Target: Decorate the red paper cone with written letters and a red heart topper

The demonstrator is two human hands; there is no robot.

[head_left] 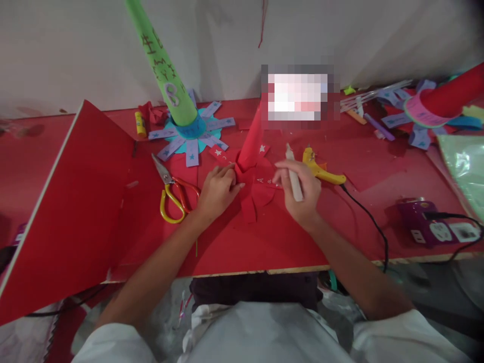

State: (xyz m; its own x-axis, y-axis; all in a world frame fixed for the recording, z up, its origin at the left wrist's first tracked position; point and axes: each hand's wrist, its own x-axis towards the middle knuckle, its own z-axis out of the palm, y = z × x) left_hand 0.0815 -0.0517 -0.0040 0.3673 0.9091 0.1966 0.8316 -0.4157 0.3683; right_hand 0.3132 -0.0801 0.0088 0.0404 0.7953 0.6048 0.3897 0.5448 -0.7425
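Observation:
A red paper craft stands on the table, a tall cone with flat strips fanned around its base. White stars and letters mark some of the strips. My left hand is closed, its curled fingers gripping the craft's left side by the cone's foot. Between the fingers of my right hand is a white marker, held nearly upright just right of the lettered strip. Beyond that hand lies a yellow glue gun with a black cord. Scissors with red and yellow handles rest left of my left hand.
A green paper cone with purple strips stands at the back left. On the left rises a red board. A glue stick, another red cone craft and a purple power socket box also occupy the table. A pixelated patch hides the back middle.

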